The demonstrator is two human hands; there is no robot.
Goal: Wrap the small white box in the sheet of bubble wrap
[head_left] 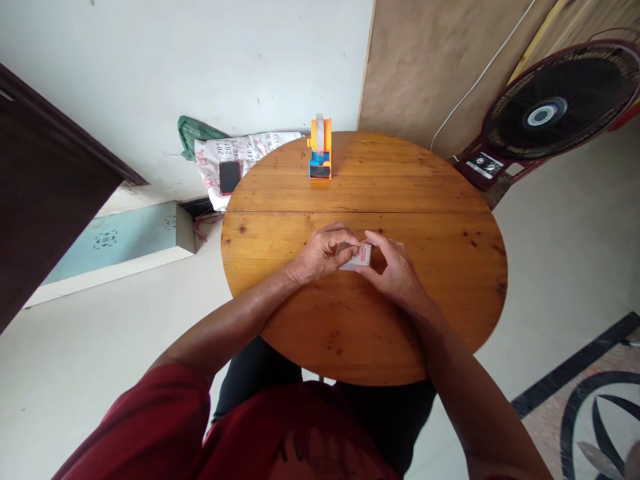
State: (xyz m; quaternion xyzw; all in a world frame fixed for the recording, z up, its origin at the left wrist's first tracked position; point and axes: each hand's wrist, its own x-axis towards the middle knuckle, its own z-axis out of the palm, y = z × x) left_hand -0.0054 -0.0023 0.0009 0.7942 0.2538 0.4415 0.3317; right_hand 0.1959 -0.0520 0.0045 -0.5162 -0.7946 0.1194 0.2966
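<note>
A small white box (364,259) with red print on its top lies low over the middle of the round wooden table (345,320). My right hand (396,270) grips its right end, thumb at the near side and fingers at the far side. From the left, my left hand (325,253) has its thumb and fingers closed at the box's top and left part. These fingers cover much of the box, so I cannot see whether a flap there is raised.
An orange and blue tape dispenser (321,150) stands near the table's far edge. Beyond the left edge, a phone (230,178) rests on a printed white sack (213,157). A fan (547,113) stands at the far right, and a pale blue box (135,233) lies on the left.
</note>
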